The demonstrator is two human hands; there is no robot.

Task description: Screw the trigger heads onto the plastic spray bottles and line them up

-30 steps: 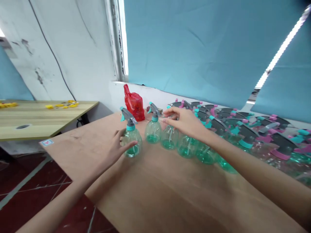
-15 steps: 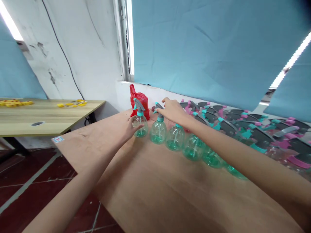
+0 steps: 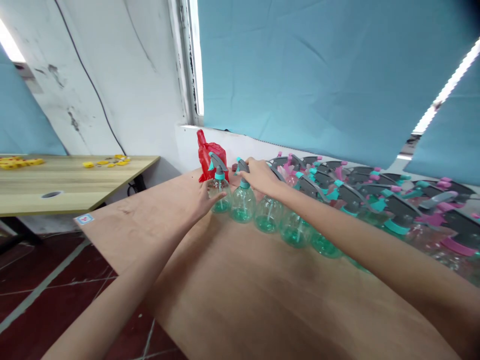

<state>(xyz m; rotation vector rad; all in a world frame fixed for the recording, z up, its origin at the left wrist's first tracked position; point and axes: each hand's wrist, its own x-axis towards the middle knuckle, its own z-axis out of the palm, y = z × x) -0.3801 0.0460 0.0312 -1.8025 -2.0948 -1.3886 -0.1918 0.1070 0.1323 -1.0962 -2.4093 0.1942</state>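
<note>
At the far left end of a row stands a clear green spray bottle (image 3: pixel 221 202) with a grey and teal spray head. My left hand (image 3: pixel 205 199) wraps its left side, the thumb across the front. Close beside it is a second green spray bottle (image 3: pixel 243 204), upright on the table. My right hand (image 3: pixel 259 175) has its fingers closed at this second bottle's grey spray head; some fingertips are hidden behind it. More green spray bottles (image 3: pixel 267 215) continue the row to the right, partly covered by my right forearm.
Many spray bottles with grey, pink and teal heads (image 3: pixel 352 192) crowd the right side by the wall. A red plastic bag (image 3: pixel 212 157) stands behind the first bottle. At left, another table (image 3: pixel 75 185) carries yellow pieces. The wooden table's left edge drops to a red floor.
My left hand and the end bottle have shifted slightly right, closer to the second bottle. My right hand has lowered and its fingers have closed at the second bottle's spray head.
</note>
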